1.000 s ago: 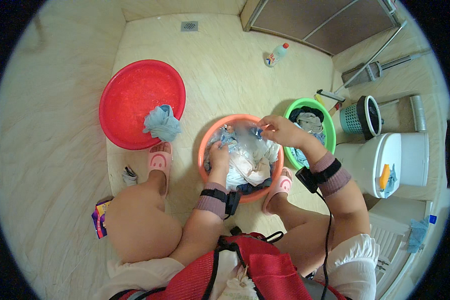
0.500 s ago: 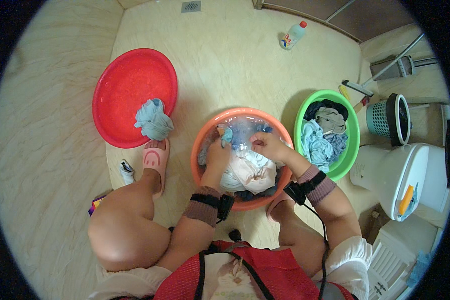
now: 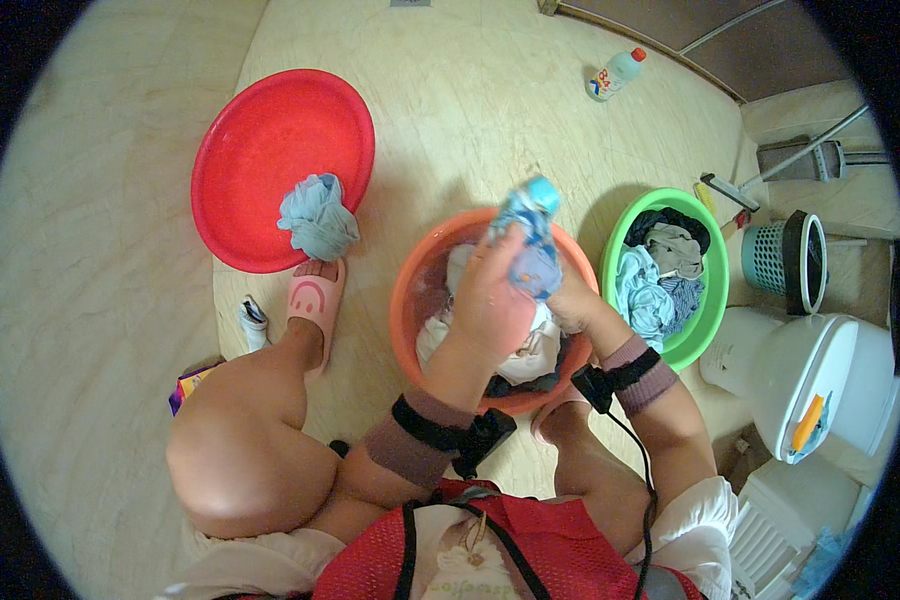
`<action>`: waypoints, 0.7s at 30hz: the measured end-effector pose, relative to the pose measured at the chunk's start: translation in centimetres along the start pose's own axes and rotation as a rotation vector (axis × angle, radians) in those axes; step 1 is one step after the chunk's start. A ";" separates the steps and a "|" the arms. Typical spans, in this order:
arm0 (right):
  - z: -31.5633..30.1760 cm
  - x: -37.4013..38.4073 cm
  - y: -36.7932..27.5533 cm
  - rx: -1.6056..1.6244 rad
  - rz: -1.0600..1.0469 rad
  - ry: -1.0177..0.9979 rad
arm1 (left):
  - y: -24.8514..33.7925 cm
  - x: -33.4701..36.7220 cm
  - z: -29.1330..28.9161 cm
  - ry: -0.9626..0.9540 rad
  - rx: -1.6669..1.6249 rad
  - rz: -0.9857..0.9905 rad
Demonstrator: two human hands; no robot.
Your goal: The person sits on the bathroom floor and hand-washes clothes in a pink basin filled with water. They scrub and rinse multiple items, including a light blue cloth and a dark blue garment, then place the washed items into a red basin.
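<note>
Above the orange basin (image 3: 402,325), my left hand (image 3: 495,295) is closed around a small blue patterned cloth (image 3: 535,262) with a bright teal end. The cloth is bunched and slightly blurred, so its exact kind does not show. My right hand (image 3: 573,300) is close against the cloth's lower right side, its fingers mostly hidden behind it. Beneath both hands, white and pale pink clothes (image 3: 530,360) lie in the basin, along with darker fabric near its front rim.
On the left stands a red basin (image 3: 215,190) with a light blue cloth (image 3: 318,218) at its edge. A green basin (image 3: 715,330) of clothes is at right. Farther off are a bottle (image 3: 616,75), a squeegee (image 3: 730,192), a basket (image 3: 765,257) and a toilet (image 3: 805,375).
My left hand has risen from the basin, lifting the blue cloth up and to the right. My right hand has come in beside it. The view has shifted slightly.
</note>
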State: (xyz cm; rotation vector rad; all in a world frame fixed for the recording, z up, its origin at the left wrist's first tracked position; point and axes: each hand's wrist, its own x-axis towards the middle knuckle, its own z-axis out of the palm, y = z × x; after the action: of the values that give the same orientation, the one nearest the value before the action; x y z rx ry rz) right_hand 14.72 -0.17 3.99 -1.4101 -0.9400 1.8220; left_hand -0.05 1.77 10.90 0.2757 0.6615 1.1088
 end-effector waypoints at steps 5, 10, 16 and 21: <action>-2.3 -0.2 -2.7 0.330 -0.147 0.135 | 1.2 1.5 -3.1 -0.102 -0.278 -0.116; -2.6 0.5 -0.3 -0.258 -0.258 0.303 | -2.1 1.6 -6.2 0.323 0.242 -0.316; -0.5 1.1 4.6 -1.182 -0.257 0.073 | -5.4 1.4 -9.4 0.398 0.009 -0.358; 0.1 2.5 4.8 -1.418 -0.021 -0.131 | -6.7 1.5 -11.3 0.427 0.065 -0.317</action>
State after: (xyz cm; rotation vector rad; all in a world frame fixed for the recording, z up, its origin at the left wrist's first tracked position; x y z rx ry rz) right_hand 13.75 -0.69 -1.30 -1.9430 -2.5445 1.0958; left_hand -1.73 -1.12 -1.92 -0.0174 1.0818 0.8450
